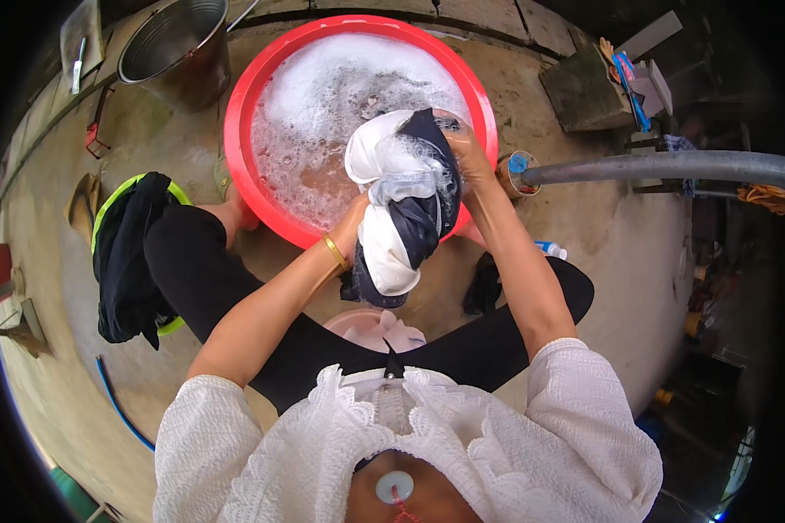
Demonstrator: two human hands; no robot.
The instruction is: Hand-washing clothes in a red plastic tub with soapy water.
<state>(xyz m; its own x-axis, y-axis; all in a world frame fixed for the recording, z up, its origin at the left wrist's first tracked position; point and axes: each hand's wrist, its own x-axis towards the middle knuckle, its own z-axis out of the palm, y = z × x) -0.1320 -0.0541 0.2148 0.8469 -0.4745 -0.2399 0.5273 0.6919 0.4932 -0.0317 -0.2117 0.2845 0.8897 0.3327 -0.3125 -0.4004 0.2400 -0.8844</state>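
Observation:
A soapy black-and-white garment is bunched and twisted over the near side of a large red tub. Around its lower left part, my left hand is closed, mostly hidden behind the cloth. At the upper right end my right hand grips the same wet cloth, with suds near its fingers. Sudsy water fills the tub, with thick white foam on the far side.
A green basin draped with black clothing stands left of my knee. Between my legs is a pink basin with light cloth. A dark bucket stands far left. On the right, a grey pipe extends toward a small container.

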